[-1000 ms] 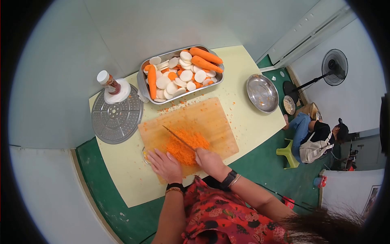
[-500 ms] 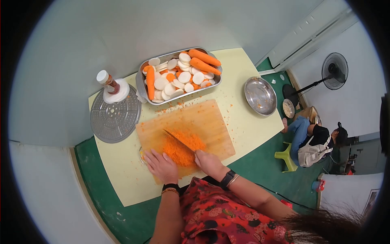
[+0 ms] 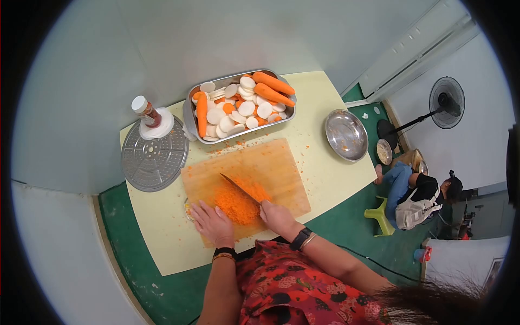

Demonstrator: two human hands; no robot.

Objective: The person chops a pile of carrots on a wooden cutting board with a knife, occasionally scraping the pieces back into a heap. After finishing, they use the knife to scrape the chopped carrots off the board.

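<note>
A wooden cutting board (image 3: 276, 168) lies on the pale yellow table, with a heap of finely chopped carrot (image 3: 238, 208) on it. My right hand (image 3: 277, 216) is closed around the handle of a knife (image 3: 238, 187), whose dark blade reaches up and left over the heap. Flat on the board's lower left part rests my left hand (image 3: 213, 223), fingers spread, at the edge of the carrot heap. Partly hidden beside its fingertips is a small round object (image 3: 188, 211) at the board's left edge.
Behind the board stands a metal tray (image 3: 189, 120) with whole carrots and sliced white and orange pieces. A perforated metal disc (image 3: 146, 162) and a white-lidded jar (image 3: 147, 111) are at left, a steel bowl (image 3: 346, 135) at right. Beyond sit a person (image 3: 414, 197) and a fan (image 3: 447, 103).
The view has shifted slightly, so the table and tray appear a little lower. The knife and both hands keep nearly the same places on the board.
</note>
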